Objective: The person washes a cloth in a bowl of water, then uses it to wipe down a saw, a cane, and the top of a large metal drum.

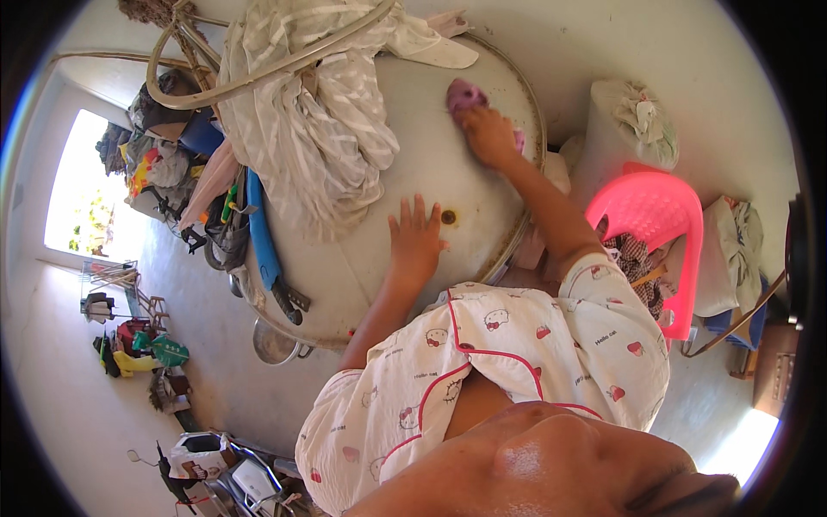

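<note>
My left hand (415,236) rests palm down, fingers spread, on a large round whitish top (349,265) with a worn rim. It holds nothing. Just right of its fingertips is a small dark, rusty-looking spot (448,217). Farther forward and to the right, my right hand (489,134) grips a purple cloth (466,97), pressed to the top near its right rim; the cloth is blurred. Sheer whitish striped fabric (310,148) lies bunched over the far left part. A white cap-like item (439,52) sits at the far edge.
A curved metal frame (258,81) crosses the fabric. Along the left rim lie a long blue item with a black handle (261,232) and bags. A metal pan (274,342) is below left. On the right stand a pink plastic chair (688,239) holding checked cloth and a filled sack (620,136).
</note>
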`<state>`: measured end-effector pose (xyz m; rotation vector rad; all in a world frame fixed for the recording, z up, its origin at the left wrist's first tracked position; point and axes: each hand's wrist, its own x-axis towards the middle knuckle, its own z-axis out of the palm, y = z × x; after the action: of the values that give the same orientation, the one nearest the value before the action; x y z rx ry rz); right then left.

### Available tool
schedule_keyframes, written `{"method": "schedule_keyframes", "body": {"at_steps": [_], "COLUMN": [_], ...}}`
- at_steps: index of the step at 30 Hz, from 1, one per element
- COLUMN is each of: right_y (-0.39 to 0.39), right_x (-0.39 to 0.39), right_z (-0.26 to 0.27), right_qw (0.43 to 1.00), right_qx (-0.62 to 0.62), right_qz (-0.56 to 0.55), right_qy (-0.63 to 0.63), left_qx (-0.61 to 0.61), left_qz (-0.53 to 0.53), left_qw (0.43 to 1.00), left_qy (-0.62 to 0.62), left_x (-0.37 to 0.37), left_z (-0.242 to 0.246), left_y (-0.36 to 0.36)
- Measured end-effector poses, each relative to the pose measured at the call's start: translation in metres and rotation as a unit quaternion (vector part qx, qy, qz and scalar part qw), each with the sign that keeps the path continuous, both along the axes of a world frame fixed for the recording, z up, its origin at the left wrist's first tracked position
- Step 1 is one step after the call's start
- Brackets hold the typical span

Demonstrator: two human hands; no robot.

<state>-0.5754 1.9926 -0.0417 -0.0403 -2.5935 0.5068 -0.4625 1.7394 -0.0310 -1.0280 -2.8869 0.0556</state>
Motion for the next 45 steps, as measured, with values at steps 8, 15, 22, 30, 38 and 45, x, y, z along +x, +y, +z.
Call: {"method": "schedule_keyframes", "body": {"at_steps": [8, 15, 22, 30, 38, 45], "right_y": [-0.077, -0.079, -0.073, -0.068, -0.049, -0.006], "right_x": [0.067, -0.059, -0.155, -0.108, 0.056, 0.033], "right_z": [0.016, 0.038, 0.066, 0.035, 0.006, -0.002], "right_qw": [0.960, 0.972, 0.994, 0.984, 0.964, 0.992], "right_qx": [0.100, 0.111, 0.037, 0.123, 0.092, 0.054], "right_qz": [0.241, 0.198, 0.081, 0.119, 0.231, 0.102], "right_qy": [0.106, 0.059, -0.063, 0.041, 0.099, 0.040], "left_qx": [-0.021, -0.014, 0.013, 0.046, 0.028, 0.020], "left_qz": [0.016, -0.001, 0.011, -0.001, 0.011, 0.010], "left_qw": [0.999, 1.000, 1.000, 0.999, 1.000, 0.999], "left_qy": [-0.027, 0.001, -0.017, 0.000, -0.009, -0.023], "left_x": [0.000, -0.001, 0.002, -0.001, -0.002, -0.003], "left_z": [0.006, -0.008, -0.010, -0.012, -0.014, -0.020], "left_y": [0.006, -0.003, -0.004, -0.002, -0.002, -0.005]}}
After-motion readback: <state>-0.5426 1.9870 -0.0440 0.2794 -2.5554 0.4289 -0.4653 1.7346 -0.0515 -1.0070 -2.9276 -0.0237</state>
